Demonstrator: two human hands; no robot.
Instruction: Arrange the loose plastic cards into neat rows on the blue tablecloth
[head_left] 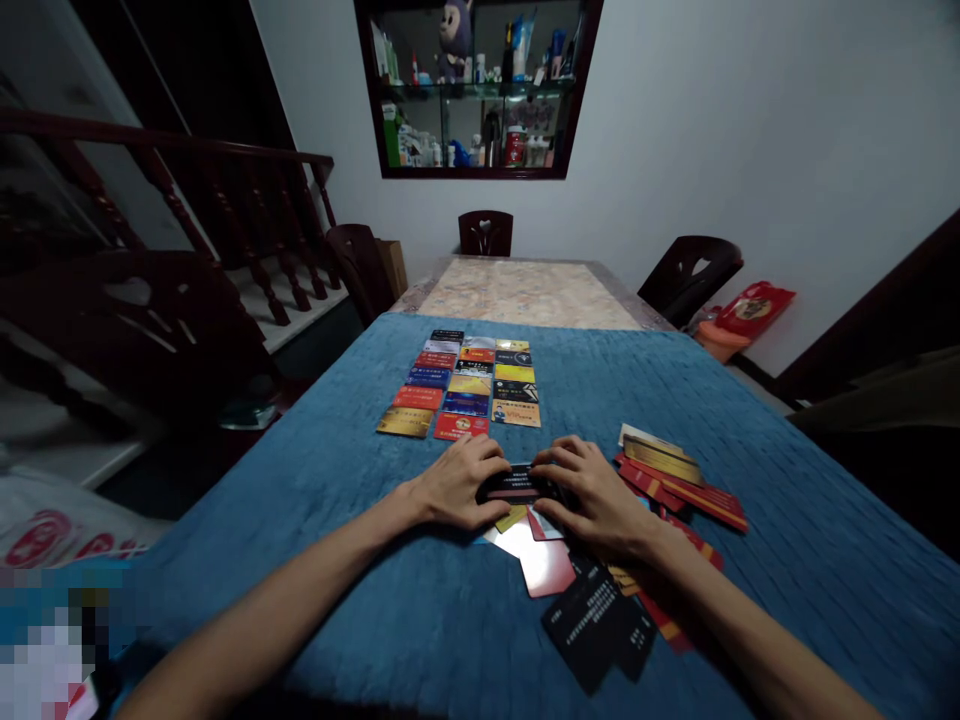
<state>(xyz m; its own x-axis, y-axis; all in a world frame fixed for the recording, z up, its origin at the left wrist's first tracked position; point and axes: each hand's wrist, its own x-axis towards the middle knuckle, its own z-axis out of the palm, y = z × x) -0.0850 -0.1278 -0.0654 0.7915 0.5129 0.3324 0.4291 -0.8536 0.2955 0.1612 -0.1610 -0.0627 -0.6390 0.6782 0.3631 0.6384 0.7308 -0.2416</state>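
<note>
- Now both hands meet over one dark card (512, 483) on the blue cloth (300, 560) of the table.
- Left hand (459, 482) curls its fingers on the card's left end.
- Right hand (591, 495) pinches the right end.
- Loose cards (600, 620) lie scattered under and beside the right hand.
- Neat rows of cards (469, 385) sit just past the hands.

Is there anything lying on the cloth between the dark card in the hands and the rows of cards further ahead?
Nothing visible: the blue cloth between the dark card and the card rows is bare.
</note>
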